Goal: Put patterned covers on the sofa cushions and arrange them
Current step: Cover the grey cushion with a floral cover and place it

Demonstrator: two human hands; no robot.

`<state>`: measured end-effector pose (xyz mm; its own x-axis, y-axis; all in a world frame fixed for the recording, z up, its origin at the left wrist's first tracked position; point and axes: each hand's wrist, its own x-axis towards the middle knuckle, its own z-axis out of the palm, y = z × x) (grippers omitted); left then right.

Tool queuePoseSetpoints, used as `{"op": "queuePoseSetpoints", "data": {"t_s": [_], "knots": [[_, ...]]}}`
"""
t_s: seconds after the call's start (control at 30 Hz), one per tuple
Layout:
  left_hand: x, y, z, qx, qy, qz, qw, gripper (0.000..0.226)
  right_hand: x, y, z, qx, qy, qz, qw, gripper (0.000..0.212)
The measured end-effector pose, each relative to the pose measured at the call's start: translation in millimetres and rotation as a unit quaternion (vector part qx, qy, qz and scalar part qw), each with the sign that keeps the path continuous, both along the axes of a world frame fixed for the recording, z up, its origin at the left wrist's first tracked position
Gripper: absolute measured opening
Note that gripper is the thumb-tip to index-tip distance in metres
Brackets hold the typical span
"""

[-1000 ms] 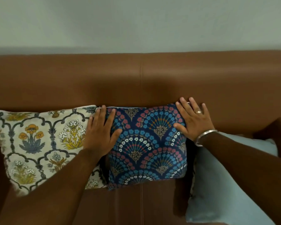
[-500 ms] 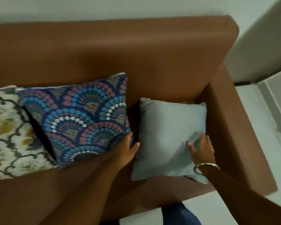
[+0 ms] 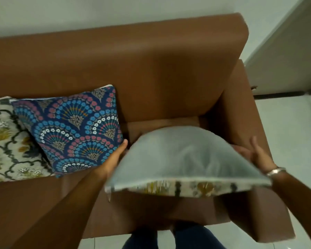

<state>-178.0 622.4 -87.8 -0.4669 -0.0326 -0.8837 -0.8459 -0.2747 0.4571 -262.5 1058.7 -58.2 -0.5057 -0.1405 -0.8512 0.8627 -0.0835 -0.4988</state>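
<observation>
I hold a pale grey cushion (image 3: 183,157) lifted off the brown sofa's (image 3: 151,72) right seat, tilted flat toward me. A cream floral patterned side shows along its near underside edge. My left hand (image 3: 115,157) grips its left side, fingers partly hidden behind it. My right hand (image 3: 253,155), with a silver bangle, grips its right side. A blue fan-patterned cushion (image 3: 75,130) leans against the backrest at centre left. A cream floral cushion (image 3: 5,144) lies at the far left, partly cut off.
The sofa's right armrest (image 3: 248,133) stands just beyond my right hand. A white wall runs behind the sofa. Pale floor tiles (image 3: 291,133) lie to the right, and my legs in dark trousers (image 3: 171,238) show at the bottom.
My hands left the blue cushion and took the grey cushion by its two sides. It has risen off the seat and tipped toward me, showing a patterned underside.
</observation>
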Motion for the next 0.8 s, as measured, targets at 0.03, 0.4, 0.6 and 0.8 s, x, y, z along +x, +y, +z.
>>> {"op": "queuePoseSetpoints", "data": {"t_s": [0.03,0.4,0.6,0.8], "knots": [[-1.1,-3.4,3.4,-0.019,0.011,-0.006,1.000,0.058,-4.3,5.1,5.8,-0.003,0.018,-0.032,0.999,0.087],[-53.7,48.1,-18.1,-0.098,0.155,0.046,0.982,0.106,-58.5,-100.0,-52.5,0.096,0.222,0.029,0.970,0.075],[-72.3,42.8,-43.7,-0.133,0.187,0.103,0.968,0.092,-90.4,-120.1,-62.6,0.149,0.314,0.087,0.934,0.077],[-46.3,55.1,-37.8,-0.591,0.329,-0.200,0.709,0.082,-37.0,-126.2,-52.5,0.455,0.636,0.307,0.543,0.083]]}}
